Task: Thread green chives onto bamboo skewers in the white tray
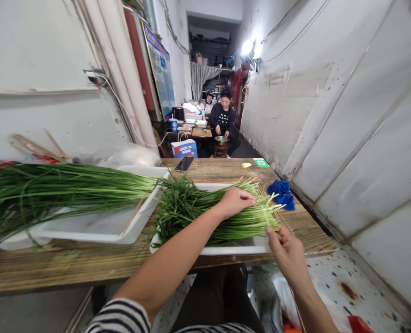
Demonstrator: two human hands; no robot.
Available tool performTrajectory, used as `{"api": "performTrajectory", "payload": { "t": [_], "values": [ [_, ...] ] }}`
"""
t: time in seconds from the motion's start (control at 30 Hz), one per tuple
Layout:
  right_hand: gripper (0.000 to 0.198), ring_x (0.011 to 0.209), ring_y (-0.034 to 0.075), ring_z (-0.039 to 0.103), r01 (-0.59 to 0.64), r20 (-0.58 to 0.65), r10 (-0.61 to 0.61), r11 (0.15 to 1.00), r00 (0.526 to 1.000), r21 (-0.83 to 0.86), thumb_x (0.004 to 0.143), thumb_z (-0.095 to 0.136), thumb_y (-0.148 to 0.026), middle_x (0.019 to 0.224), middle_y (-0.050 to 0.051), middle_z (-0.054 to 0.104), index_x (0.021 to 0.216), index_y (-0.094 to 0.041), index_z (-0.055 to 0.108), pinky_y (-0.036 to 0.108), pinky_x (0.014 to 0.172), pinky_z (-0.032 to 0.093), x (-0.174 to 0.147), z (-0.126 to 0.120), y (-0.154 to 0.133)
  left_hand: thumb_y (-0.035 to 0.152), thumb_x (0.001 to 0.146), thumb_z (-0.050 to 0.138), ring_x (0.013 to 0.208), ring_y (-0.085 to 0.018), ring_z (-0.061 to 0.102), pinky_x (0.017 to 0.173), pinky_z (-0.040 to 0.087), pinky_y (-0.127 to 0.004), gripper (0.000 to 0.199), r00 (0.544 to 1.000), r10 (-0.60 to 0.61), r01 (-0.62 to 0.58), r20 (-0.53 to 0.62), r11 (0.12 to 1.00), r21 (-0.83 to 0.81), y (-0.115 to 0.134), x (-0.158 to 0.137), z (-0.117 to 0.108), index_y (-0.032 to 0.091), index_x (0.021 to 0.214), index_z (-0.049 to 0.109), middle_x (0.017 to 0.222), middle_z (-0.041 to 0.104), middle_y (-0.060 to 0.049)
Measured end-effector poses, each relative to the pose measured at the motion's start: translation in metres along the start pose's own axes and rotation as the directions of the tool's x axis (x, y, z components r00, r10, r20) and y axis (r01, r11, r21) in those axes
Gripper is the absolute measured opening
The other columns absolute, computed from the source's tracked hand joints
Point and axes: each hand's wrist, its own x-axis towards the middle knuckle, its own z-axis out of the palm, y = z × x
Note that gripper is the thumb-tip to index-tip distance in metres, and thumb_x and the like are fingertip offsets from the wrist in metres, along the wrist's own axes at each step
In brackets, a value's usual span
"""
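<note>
Chives [240, 225] run beneath the left hand [236, 202] to the right hand [289, 249], both pinched, hold unclear

There it is: I'm reading "LUCK IN HAND" in white capitals on the paper bag [184, 149] beyond the table. Nearer me, a QR code sits on the green-and-white card [261, 163]. Up on the left wall, the blue poster [160, 69] carries lettering, too small and slanted for me to make out.

1 head view | faces forward, tilted down | wooden table [70, 263] close below | seated person [221, 116] farther ahead
</note>
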Motion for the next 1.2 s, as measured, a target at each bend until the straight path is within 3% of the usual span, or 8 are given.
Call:
{"api": "performTrajectory", "payload": {
  "t": [0.17, 1.2],
  "values": [
    [0.03, 0.05, 0.012, 0.038, 0.016, -0.002, -0.016, 1.0, 1.0, -0.012, 0.088, 0.047, -0.044, 0.054, -0.005, 0.041, 0.071, -0.019, 0.049, 0.023, 0.049, 0.029, 0.0005, -0.0003, -0.0015, 0.031, 0.07, 0.066, 0.078, -0.017, 0.065, 0.073, 0.048, -0.025, 0.029, 1.0, 0.008, -0.007, 0.011, 1.0, -0.017, 0.005, -0.002, 0.001, 0.01, 0.088, 0.075, 0.084, 0.074, -0.007],
    [0.032, 0.048, 0.012, 0.034, 0.023, -0.008, -0.023, 0.999, 1.0, -0.046, 0.088, 0.046, -0.045, 0.053, -0.006, 0.036, 0.07, -0.019, 0.05, 0.023, 0.047, 0.027, 0.0005, 0.0005, -0.0008, 0.033, 0.07, 0.066, 0.08, -0.018, 0.066, 0.075, 0.049, -0.026, 0.03, 1.0, 0.008, -0.008, -0.003, 1.0, -0.03, 0.0086, -0.0042, 0.0004, 0.011, 0.09, 0.075, 0.086, 0.074, -0.008]
  ]
}}
